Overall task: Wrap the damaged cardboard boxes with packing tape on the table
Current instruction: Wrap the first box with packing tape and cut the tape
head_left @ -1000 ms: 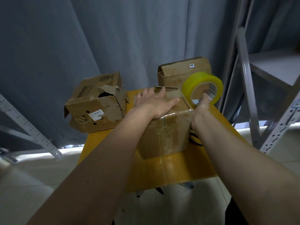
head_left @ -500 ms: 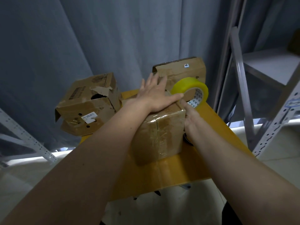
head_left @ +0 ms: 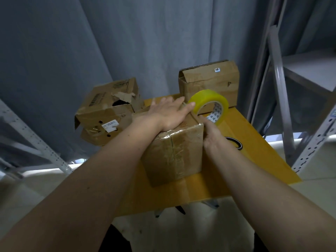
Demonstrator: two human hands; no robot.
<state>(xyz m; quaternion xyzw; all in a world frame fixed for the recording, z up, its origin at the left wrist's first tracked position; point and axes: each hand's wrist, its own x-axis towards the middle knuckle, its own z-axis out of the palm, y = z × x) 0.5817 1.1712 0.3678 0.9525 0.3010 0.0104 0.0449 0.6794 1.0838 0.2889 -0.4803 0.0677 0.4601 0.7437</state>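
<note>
Taped box (head_left: pixel 174 151) sits mid-bench, glossy wrap on near faces. Left hand (head_left: pixel 169 115) lies flat on its top, fingers straight, pressing down. Right hand (head_left: pixel 213 135) at box's right edge, fingers grasping yellow tape roll (head_left: pixel 211 104) (grip partly hidden). Torn box (head_left: pixel 107 110) far left, another box (head_left: pixel 209 82) behind roll. Yellow bench (head_left: pixel 254 142) beneath.

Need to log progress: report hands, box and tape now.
Left hand flat on the middle box. Right hand holds the yellow tape roll at its top right edge. Nothing in the way.
</note>
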